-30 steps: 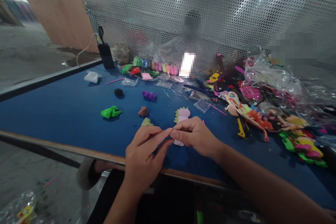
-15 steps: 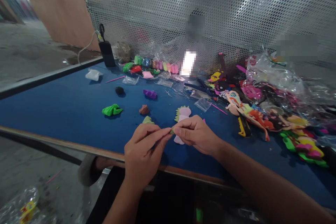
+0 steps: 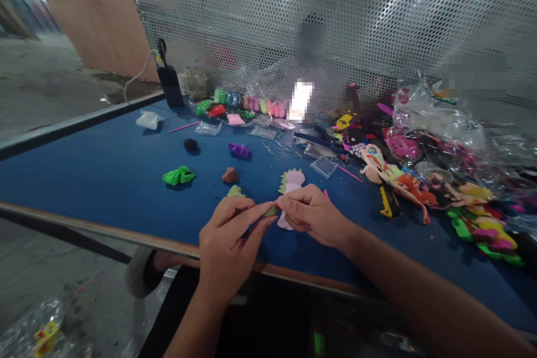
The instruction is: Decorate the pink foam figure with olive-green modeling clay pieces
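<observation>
Between the thumb and fingertips of my left hand [image 3: 230,240] is a small piece of olive-green modelling clay [image 3: 271,211]. My right hand [image 3: 312,215] is closed in a pinch, its fingertips meeting the left fingertips at the clay's edge; what lies inside that pinch is hidden. Partly covered by the right hand, a flat lilac clay figure [image 3: 295,179] with a green spiky edge [image 3: 283,182] lies on the blue table [image 3: 126,179]. Just beyond my left hand sits a larger olive-green clay lump [image 3: 235,192].
Clay lumps in brown [image 3: 230,175], bright green [image 3: 179,176], purple [image 3: 239,150] and black [image 3: 191,144] dot the table. A yellow-black cutter [image 3: 389,201] lies right, beside piled colourful clay pieces [image 3: 413,187]. Packaged clay [image 3: 235,99] lines the back, before a perforated metal panel [image 3: 235,11].
My right fingertips have shifted slightly up at the clay, and more of the green piece shows between my left thumb and finger. The things on the table stay in place.
</observation>
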`<state>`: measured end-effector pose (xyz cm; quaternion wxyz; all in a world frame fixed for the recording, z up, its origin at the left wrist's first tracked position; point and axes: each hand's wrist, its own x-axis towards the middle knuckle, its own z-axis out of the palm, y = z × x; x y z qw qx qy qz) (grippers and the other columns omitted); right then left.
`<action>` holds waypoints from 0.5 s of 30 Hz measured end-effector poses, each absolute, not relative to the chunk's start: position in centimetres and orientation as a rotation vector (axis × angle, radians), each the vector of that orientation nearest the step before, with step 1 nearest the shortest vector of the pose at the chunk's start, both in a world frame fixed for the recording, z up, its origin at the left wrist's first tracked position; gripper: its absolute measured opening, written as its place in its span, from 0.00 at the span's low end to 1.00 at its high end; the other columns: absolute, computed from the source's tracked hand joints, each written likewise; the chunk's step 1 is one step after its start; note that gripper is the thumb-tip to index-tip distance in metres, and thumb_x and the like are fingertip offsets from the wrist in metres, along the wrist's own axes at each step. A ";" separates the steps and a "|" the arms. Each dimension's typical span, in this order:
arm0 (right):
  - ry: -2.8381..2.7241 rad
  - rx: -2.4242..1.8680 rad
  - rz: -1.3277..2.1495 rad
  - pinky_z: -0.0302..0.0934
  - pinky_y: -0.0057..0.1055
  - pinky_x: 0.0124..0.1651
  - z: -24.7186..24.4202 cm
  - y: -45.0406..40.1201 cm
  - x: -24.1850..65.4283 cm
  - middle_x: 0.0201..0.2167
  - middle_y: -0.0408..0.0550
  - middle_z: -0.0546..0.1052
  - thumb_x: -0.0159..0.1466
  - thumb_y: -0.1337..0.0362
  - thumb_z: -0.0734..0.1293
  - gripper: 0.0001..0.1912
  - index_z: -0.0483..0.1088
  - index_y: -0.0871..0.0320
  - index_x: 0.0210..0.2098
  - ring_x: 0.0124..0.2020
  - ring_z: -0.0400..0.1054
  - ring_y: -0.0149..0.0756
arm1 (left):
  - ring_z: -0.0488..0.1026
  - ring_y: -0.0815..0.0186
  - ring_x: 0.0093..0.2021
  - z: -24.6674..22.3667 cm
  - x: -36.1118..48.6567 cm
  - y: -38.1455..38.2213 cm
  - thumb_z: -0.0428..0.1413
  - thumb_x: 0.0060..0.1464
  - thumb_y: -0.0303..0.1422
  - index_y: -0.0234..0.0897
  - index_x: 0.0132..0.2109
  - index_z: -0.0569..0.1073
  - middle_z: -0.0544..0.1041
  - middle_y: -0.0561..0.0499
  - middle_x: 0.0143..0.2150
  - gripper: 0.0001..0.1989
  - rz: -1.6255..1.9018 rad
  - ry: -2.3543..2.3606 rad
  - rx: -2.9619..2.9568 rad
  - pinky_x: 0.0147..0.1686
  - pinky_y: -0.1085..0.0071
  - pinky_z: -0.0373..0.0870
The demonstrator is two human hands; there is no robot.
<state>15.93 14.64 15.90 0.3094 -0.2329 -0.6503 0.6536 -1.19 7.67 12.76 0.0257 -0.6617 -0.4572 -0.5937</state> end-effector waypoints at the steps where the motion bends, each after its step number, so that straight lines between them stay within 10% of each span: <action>1: -1.730 -0.632 1.719 0.39 0.26 0.19 16.0 14.6 16.0 0.14 0.34 0.55 0.66 0.52 0.70 0.23 0.67 0.60 0.21 0.16 0.44 0.22 | 0.75 0.70 0.39 12.8 -1.2 7.7 0.64 0.55 0.24 0.38 0.45 0.81 0.76 0.51 0.38 0.11 -1.840 -1.417 -2.047 0.42 0.72 0.73; 15: -1.700 -0.688 1.712 0.41 0.25 0.19 16.4 14.4 15.8 0.13 0.34 0.56 0.60 0.52 0.74 0.18 0.79 0.64 0.29 0.16 0.44 0.22 | 0.75 0.69 0.40 13.1 -1.2 7.6 0.64 0.55 0.24 0.36 0.45 0.81 0.76 0.50 0.39 0.10 -1.844 -1.379 -2.094 0.42 0.73 0.73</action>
